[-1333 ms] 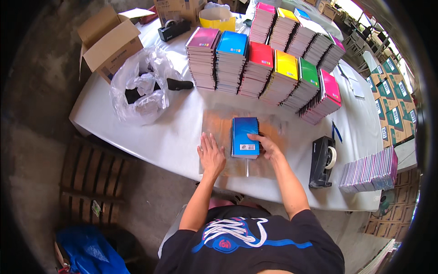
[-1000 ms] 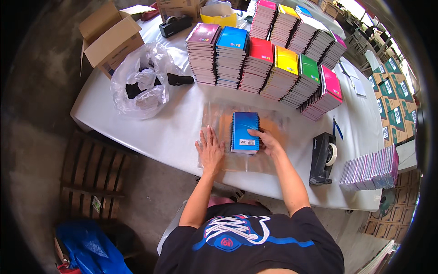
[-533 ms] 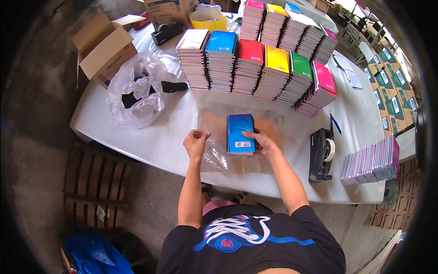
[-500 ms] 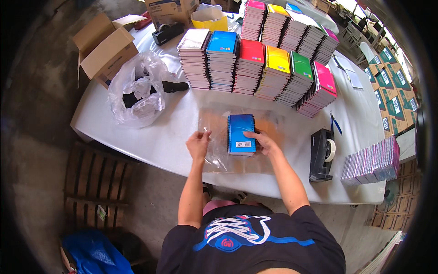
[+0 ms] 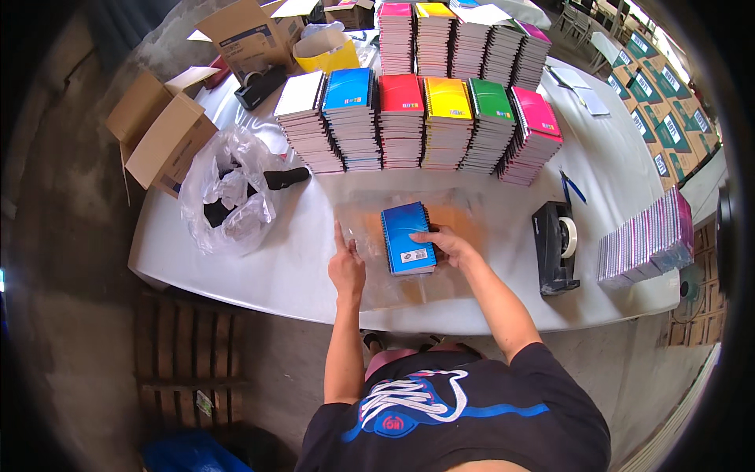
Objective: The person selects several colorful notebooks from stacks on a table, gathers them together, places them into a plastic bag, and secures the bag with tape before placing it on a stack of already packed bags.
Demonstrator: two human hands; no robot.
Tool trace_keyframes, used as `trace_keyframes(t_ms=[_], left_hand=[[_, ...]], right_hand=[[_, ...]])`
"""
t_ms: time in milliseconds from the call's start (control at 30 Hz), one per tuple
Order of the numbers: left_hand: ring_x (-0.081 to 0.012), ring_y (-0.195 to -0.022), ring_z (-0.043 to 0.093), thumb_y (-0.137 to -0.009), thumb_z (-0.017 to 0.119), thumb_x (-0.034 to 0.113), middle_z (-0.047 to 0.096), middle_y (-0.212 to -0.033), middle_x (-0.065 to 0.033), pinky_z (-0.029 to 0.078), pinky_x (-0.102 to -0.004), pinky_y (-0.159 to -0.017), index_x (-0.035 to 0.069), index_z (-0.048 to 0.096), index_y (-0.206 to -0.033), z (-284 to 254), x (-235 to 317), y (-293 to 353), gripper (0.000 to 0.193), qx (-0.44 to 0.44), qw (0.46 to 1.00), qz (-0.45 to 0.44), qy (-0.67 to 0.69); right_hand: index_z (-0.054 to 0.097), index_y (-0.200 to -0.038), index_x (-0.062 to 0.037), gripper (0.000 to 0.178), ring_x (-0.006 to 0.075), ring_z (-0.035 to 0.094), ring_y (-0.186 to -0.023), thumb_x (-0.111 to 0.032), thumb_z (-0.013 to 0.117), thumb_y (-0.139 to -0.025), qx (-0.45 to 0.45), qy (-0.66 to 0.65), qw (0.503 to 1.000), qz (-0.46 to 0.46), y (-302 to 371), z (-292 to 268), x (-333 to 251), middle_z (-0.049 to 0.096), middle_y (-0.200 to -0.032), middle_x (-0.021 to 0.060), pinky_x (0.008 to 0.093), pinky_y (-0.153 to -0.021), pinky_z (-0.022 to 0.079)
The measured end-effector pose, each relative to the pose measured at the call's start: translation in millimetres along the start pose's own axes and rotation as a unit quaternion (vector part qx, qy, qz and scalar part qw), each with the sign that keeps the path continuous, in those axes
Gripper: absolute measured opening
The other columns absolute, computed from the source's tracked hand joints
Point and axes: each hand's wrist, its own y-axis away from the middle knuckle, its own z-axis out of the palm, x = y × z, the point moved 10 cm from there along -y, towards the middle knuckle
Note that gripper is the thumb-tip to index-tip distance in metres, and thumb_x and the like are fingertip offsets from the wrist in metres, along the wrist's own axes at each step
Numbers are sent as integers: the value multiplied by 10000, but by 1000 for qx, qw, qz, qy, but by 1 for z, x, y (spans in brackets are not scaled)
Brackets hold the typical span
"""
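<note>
A small stack of spiral notebooks with a blue cover [image 5: 406, 237] lies on a sheet of clear plastic wrap [image 5: 366, 228] spread over the white table [image 5: 283, 259]. My right hand [image 5: 446, 245] rests on the stack's right edge, gripping it. My left hand [image 5: 346, 263] is just left of the stack, index finger stretched out, pressing on the plastic's left part. An orange-brown patch shows under the plastic.
Tall stacks of notebooks [image 5: 417, 118] in white, blue, red, yellow, green and pink stand behind. A black tape dispenser [image 5: 554, 245] is on the right, a row of notebooks [image 5: 646, 245] beyond it. A crumpled plastic bag [image 5: 224, 193] and open cartons [image 5: 161, 138] lie at left.
My left hand lay flat on the plastic, then pinched and lifted its left edge; now it is back down near the sheet with one finger out. My right hand stayed on the blue stack.
</note>
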Motion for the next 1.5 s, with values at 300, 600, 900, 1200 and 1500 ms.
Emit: trace_keyframes(t_ms=[300, 600, 900, 1200, 1500], left_hand=[[-105, -600, 562, -635, 767, -11, 514, -1265, -190, 488, -247, -520, 188, 193, -1479, 22, 48, 20, 1040, -316, 861, 7, 398], [-337, -987, 606, -518, 781, 71, 200, -1466, -292, 528, -365, -799, 57, -102, -1455, 54, 97, 24, 1288, -404, 849, 71, 334], [-358, -1217, 461, -566, 846, 149, 292, -1420, -288, 432, -409, -977, 176, -204, -1440, 36, 125, 31, 1366, -367, 799, 218, 424], [-286, -1236, 461, -720, 746, 233, 387, -1433, -81, 416, -472, -943, 97, 478, -1326, 15, 106, 3, 677, -215, 902, 360, 108], [-207, -1363, 299, -749, 699, 428, 358, -1460, -18, 267, -638, -930, 109, 478, -1320, 29, 113, 12, 691, -307, 892, 330, -37]], right_hand=[[532, -1200, -36, 623, 227, 649, -921, -272, 798, -689, -10, -14, 1000, -17, -7, 1, -2, 644, -1068, 120, 373, -816, 528], [399, -1304, 32, 671, 300, 616, -1002, -296, 702, -804, 94, 174, 962, -188, -9, 3, -21, 605, -1127, 199, 386, -876, 486], [92, -1437, 29, 831, 452, 367, -1252, -352, 571, -874, 216, 285, 914, -193, 2, 7, -12, 360, -1358, 307, 465, -1028, 337], [76, -1442, 35, 844, 360, 72, -1411, -375, 552, -878, 232, 325, 911, -99, 15, 11, -10, 94, -1510, 239, 502, -1114, 134], [335, -1392, -7, 581, 338, 111, -1411, -293, 490, -911, 543, 410, 729, -67, 86, -36, 32, 114, -1518, 210, 598, -1082, 105]])
